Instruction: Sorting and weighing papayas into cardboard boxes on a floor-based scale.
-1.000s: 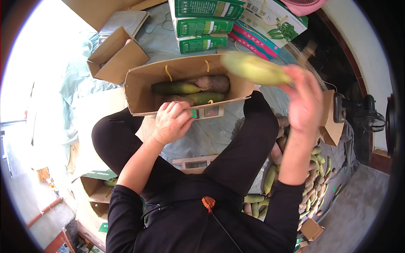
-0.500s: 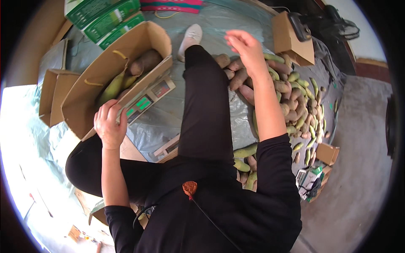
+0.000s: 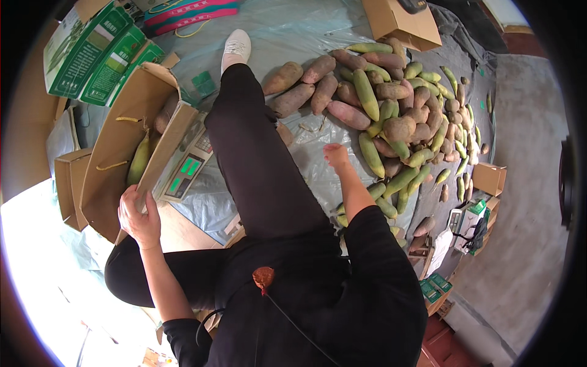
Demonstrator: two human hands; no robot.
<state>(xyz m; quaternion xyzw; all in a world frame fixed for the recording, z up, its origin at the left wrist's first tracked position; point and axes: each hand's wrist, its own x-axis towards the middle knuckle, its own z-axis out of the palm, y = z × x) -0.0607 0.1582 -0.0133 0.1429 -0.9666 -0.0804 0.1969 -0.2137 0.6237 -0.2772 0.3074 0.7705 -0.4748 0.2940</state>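
My left hand (image 3: 139, 214) grips the near rim of a tall open cardboard box (image 3: 113, 144) with yellow cord handles. Inside the box lie a long green radish (image 3: 140, 160) and a reddish-brown tuber (image 3: 165, 115), partly hidden by the wall. Against the box's right side sits a digital scale (image 3: 188, 166) with lit green displays. Over the plastic sheet, right of my knee, hovers my right hand (image 3: 335, 156); its fingers are foreshortened, and nothing shows in it. Nearest to it are a green radish (image 3: 370, 154) and a pinkish tuber (image 3: 348, 114) at the heap's edge.
A broad heap of green radishes and brown tubers (image 3: 400, 128) spreads to the right. Green printed cartons (image 3: 98, 55) and a pink-and-teal bag (image 3: 189, 15) stand at the far left. Another cardboard box (image 3: 403, 24) is beyond the heap. My bent legs lie between box and heap.
My right hand has drawn back from beyond the heap's far left edge to beside its near left side. My left hand stays on the box rim. The view has shifted toward the right.
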